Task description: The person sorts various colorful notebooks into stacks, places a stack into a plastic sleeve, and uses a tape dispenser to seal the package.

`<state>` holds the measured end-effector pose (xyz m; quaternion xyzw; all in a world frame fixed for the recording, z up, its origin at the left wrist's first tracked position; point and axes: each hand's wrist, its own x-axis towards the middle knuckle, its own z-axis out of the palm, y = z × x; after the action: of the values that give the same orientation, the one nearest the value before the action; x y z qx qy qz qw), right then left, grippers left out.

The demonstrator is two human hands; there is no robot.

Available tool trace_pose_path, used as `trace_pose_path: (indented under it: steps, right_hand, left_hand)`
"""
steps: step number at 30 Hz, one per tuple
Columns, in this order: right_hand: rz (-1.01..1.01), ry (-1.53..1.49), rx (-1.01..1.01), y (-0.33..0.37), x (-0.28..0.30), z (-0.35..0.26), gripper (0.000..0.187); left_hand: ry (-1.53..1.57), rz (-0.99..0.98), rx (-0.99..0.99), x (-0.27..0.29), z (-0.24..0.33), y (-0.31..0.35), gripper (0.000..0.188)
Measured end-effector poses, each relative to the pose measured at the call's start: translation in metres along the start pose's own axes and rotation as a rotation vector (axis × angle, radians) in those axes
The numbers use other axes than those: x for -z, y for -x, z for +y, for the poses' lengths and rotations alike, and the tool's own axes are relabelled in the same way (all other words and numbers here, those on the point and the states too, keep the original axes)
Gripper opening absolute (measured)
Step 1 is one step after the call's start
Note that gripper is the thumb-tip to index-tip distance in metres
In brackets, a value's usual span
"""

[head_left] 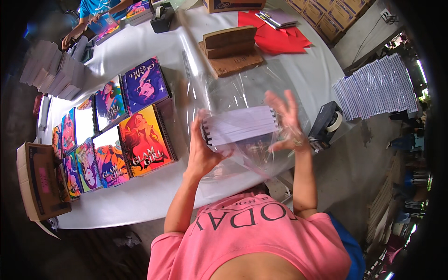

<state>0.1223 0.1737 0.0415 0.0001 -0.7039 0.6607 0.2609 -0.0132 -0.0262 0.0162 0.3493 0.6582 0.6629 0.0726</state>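
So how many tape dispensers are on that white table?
2. One black tape dispenser sits at the far edge near another person's hands; the other tape dispenser sits at the right edge, beside the clear plastic wrap. More may be hidden.

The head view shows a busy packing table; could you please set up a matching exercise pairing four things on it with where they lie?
Things:
1. stack of white spiral notebooks
2. red paper sheets
3. black tape dispenser
4. cardboard box

Places:
A. at the table's far edge
B. at the table's right edge
C. between the left hand and right hand, under clear plastic film
D. at the table's left end

Pairs: 1-C, 2-A, 3-B, 4-D
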Motion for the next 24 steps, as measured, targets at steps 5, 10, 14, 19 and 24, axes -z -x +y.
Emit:
trace_pose_path:
  steps: [5,10,14,19,24]
  right_hand:
    - [-0.285,0.684,0.289,-0.041,0.012,-0.082,0.039]
    - [0.015,0.384,0.183,-0.032,0.027,-0.087,0.030]
    - [0.355,0.114,0.105,0.024,0.033,-0.033,0.067]
    - [0.141,0.342,0.115,0.033,-0.005,-0.002,0.089]
    - [-0.264,0.751,0.091,0.015,0.005,-0.014,0.068]
  left_hand:
    - [-0.498,-0.121,-0.688,0.013,0.075,-0.035,0.051]
    - [-0.471,-0.126,-0.919,0.031,0.090,-0.043,0.026]
    - [0.100,0.195,-0.677,0.052,0.049,-0.023,0.063]
    - [-0.358,-0.060,-0.346,0.057,0.004,0.014,0.088]
    - [-0.341,-0.190,-0.414,0.060,-0.016,0.013,0.096]
